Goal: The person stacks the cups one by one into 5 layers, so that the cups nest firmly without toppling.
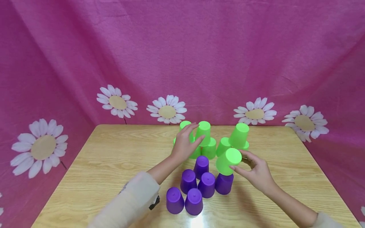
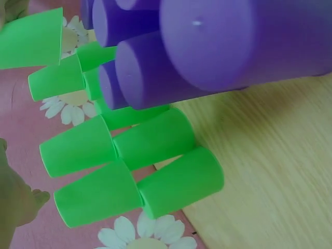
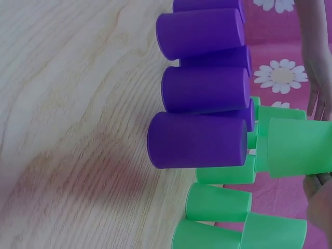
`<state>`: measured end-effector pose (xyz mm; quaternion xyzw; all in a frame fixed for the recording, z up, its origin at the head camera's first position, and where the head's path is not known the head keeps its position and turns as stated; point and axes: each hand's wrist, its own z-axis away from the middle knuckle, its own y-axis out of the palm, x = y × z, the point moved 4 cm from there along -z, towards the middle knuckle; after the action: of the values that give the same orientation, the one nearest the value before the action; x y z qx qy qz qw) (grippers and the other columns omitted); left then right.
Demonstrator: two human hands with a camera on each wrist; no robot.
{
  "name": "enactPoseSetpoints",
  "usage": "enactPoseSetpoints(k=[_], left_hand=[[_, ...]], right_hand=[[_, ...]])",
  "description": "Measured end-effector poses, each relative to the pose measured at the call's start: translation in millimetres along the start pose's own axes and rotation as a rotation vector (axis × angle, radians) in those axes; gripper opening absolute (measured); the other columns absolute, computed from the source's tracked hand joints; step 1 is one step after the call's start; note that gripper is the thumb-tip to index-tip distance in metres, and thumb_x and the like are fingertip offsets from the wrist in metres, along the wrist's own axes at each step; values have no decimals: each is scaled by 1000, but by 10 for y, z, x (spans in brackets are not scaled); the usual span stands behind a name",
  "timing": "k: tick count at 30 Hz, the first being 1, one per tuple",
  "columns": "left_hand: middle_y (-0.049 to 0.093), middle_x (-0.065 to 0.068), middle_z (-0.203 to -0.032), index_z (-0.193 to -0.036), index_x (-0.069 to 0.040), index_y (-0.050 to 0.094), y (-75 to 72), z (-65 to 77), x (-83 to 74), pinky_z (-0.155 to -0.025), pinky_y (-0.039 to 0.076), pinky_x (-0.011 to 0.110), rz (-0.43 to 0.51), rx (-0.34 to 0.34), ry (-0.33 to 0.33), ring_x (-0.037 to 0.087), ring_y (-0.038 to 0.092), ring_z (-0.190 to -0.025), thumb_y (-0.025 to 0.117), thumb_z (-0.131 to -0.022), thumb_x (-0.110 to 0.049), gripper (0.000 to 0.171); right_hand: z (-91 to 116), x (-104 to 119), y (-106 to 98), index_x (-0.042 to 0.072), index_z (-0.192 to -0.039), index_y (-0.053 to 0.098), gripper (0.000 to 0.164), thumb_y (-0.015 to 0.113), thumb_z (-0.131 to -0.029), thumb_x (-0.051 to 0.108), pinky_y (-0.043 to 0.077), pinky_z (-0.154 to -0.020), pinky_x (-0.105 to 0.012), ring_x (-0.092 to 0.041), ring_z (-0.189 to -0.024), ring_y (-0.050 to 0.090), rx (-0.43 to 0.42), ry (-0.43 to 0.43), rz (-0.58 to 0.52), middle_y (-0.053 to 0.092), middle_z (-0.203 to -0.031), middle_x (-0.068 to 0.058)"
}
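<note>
My right hand (image 1: 259, 174) holds an upside-down green cup (image 1: 226, 162) between thumb and fingers. In the head view this cup overlaps the top of a purple cup (image 1: 224, 185); in the right wrist view the held cup (image 3: 300, 148) is in front of other green cups. My left hand (image 1: 183, 144) is raised beside the green stack, thumb and fingers apart with nothing in them. It partly hides an upper green cup (image 1: 185, 124). Next to its thumb stands another upper cup (image 1: 204, 133), on lower green cups (image 1: 209, 149).
Farther right, an upper green cup (image 1: 239, 135) rests on two lower ones (image 1: 223, 146), leaving a gap in the upper row. Several purple cups (image 1: 207, 185) stand upside down nearer the front of the wooden table (image 1: 114, 155). A pink flowered cloth (image 1: 199, 63) hangs behind.
</note>
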<state>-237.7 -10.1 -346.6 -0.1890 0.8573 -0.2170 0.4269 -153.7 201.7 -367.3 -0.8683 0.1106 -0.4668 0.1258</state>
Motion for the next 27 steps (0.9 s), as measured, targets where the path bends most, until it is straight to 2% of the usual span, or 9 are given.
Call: enactPoseSetpoints(k=[5,8,10,14,17,27], left_hand=[[63,16,-116,-115,3,60,-44,81,48,-99,46,40,16,-14,29,29,58,-113,72,-80,-15,42],[64,17,-114,-114,4,60,-62,137,76,-97,47,40,31,-18,28,30,59,-111,72,-80,-13,41],[64,18,-114,-114,4,60,-70,178,96,-96,48,40,46,-8,5,30,59,-110,72,-80,-13,40],[64,18,-113,-114,3,60,-86,263,136,-95,49,41,61,13,-35,31,59,-109,72,-80,-12,39],[64,18,-113,-114,4,60,-102,328,171,-95,49,41,68,20,-56,31,60,-109,72,-79,-12,40],[64,19,-110,-114,4,59,-169,540,333,-85,53,46,97,18,-102,32,61,-102,73,-78,-12,42]], right_hand=[[-55,-54,11,-17,-108,57,47,71,-63,-21,49,-83,-7,10,-93,58,-33,-3,16,60,-102,25],[-94,-100,27,-15,-107,58,47,72,-63,-19,48,-82,-7,12,-93,57,-56,14,54,58,-102,27],[-124,-130,40,-14,-108,59,47,73,-63,-16,48,-81,-6,14,-92,56,-65,33,84,58,-100,26],[-187,-189,60,-12,-110,59,46,74,-66,-11,49,-79,-7,16,-90,54,-64,88,128,68,-101,-3],[-225,-223,68,-12,-111,58,45,74,-69,-8,49,-78,-6,17,-89,52,-66,130,137,65,-102,-27],[-347,-311,138,-13,-114,57,44,72,-73,-7,46,-81,-3,19,-90,49,-118,211,117,62,-109,-29]])
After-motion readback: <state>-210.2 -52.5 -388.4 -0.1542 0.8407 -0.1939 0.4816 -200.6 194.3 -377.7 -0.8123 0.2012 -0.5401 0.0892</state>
